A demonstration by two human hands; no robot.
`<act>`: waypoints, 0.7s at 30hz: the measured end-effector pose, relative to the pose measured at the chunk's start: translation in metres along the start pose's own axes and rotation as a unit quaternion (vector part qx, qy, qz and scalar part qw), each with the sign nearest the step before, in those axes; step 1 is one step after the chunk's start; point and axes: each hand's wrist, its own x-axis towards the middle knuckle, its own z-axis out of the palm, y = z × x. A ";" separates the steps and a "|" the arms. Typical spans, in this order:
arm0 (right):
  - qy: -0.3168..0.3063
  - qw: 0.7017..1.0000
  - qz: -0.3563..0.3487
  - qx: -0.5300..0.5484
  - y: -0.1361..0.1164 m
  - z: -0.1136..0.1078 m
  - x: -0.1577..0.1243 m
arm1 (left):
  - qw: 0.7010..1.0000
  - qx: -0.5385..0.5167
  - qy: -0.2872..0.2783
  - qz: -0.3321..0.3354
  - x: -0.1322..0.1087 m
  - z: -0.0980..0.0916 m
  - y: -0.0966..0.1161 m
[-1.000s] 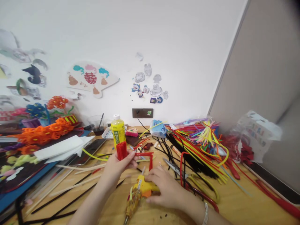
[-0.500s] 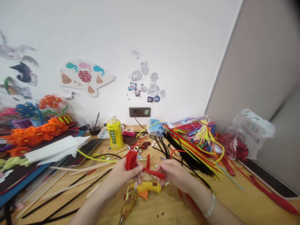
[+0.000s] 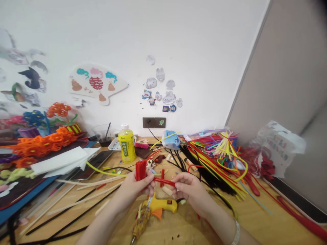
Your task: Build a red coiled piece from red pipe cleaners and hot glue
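In the head view, the left hand point(image 3: 143, 185) is closed around an upright red bundle point(image 3: 141, 170) — its lower end hidden by the fingers — while the right hand point(image 3: 187, 188) pinches a red strip point(image 3: 165, 182) reaching between both, over the table point(image 3: 189, 229). Behind, a clear cup point(image 3: 98, 130) holds a dark stick point(image 3: 108, 130) and something dark low down; beside it stands a capped yellow bottle point(image 3: 127, 144). The glue gun point(image 3: 165, 205) is cut off below.

The glue gun point(image 3: 163, 205) lies near the front edge of the bench point(image 3: 194, 233), the bottle point(image 3: 127, 145) toward the rear edge.
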 end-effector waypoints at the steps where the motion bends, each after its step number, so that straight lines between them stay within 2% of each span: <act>1: 0.006 1.000 0.000 0.013 0.001 0.001 0.000 | 1.000 -0.011 0.002 -0.003 0.001 0.000 -0.002; 4: 0.033 0.999 0.003 0.025 0.005 0.002 0.001 | 0.999 -0.033 0.008 -0.003 0.005 0.000 -0.008; 7: 0.085 0.996 -0.013 -0.014 0.004 0.001 0.003 | 0.998 -0.060 0.015 0.003 0.008 0.000 -0.013; 10: 0.137 0.980 -0.095 -0.111 -0.001 0.000 0.002 | 0.995 -0.097 0.012 0.009 0.007 0.003 -0.015; 12: 0.142 0.950 -0.197 -0.194 -0.003 0.002 -0.002 | 0.991 -0.131 -0.002 0.002 0.003 0.008 -0.015; 16: 0.125 0.850 -0.380 -0.343 -0.003 0.010 -0.013 | 0.989 -0.143 -0.023 0.005 -0.009 0.022 -0.016; 18: 0.114 0.807 -0.429 -0.391 -0.002 0.014 -0.018 | 0.991 -0.132 -0.029 0.001 -0.012 0.028 -0.017; 21: 0.099 0.762 -0.468 -0.436 0.000 0.016 -0.021 | 0.988 -0.151 -0.014 -0.004 -0.013 0.031 -0.022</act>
